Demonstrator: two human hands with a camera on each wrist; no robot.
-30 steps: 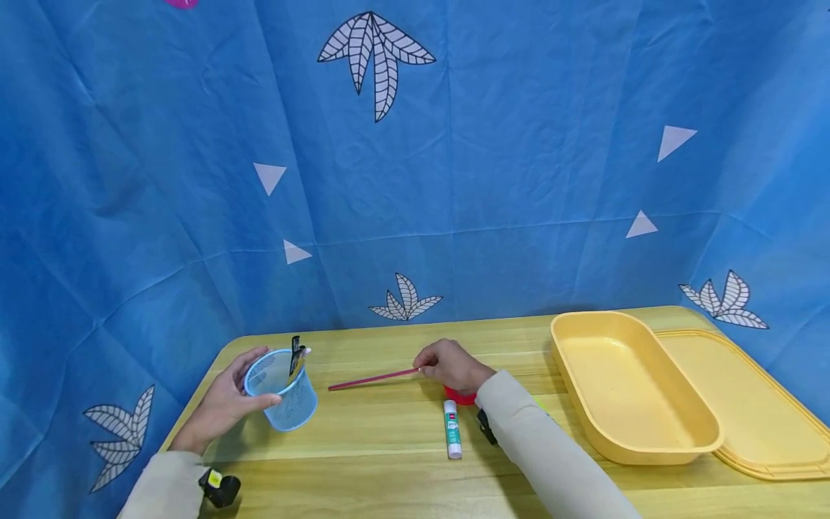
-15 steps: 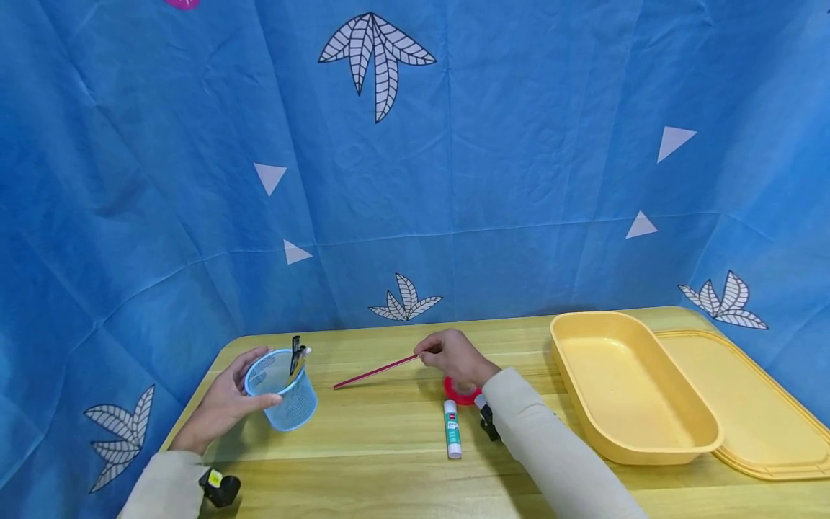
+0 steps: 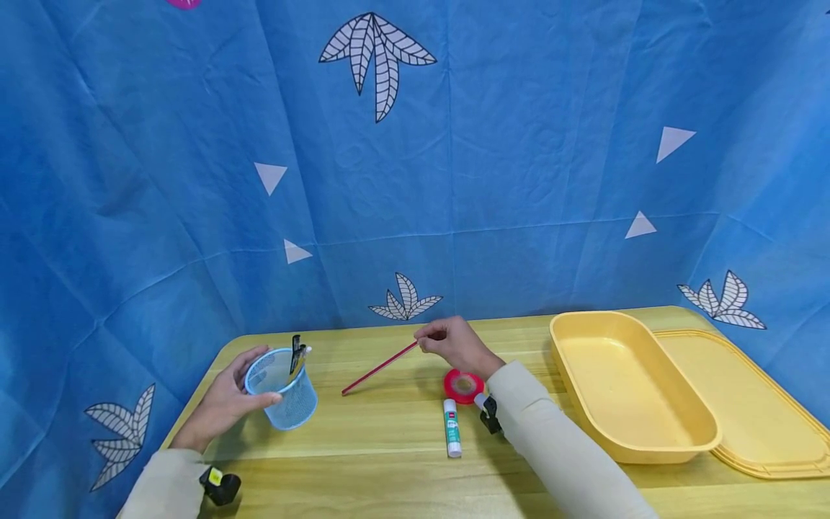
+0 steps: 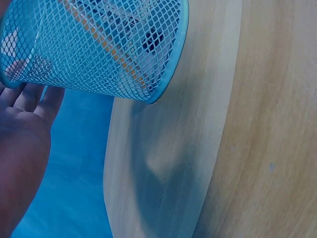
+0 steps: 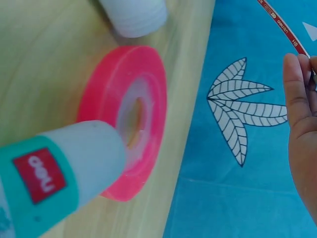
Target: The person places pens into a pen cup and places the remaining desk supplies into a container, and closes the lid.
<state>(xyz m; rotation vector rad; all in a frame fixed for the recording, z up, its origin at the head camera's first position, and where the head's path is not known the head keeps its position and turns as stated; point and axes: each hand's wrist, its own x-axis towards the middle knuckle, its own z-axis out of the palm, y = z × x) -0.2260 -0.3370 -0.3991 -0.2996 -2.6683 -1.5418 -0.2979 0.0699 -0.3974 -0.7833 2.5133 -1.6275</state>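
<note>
My left hand (image 3: 223,404) grips a light blue mesh pen holder (image 3: 295,405) near the table's left side, thumb and fingers spread round its rim. Inside stand a black item (image 3: 295,346) and a yellow one, which shows as an orange-yellow stick (image 4: 106,44) through the mesh in the left wrist view. Between thumb and fingers of my right hand (image 3: 455,346) is the end of a slim red pencil (image 3: 379,368), marked HB in the right wrist view. It slants down and left from the fingers, its far end close over the tabletop.
A roll of red tape (image 3: 452,391) and a white-and-green glue stick (image 3: 452,430) lie below my right hand. Beside them a white cylinder end (image 5: 136,15) shows, partly hidden by the wrist camera. At right stand a yellow tray (image 3: 655,450) and its flat lid (image 3: 765,425).
My right hand has risen and moved slightly away, lifting the pencil's held end so that it slants more steeply. The tape roll is uncovered. My left hand and the pen holder stay put.
</note>
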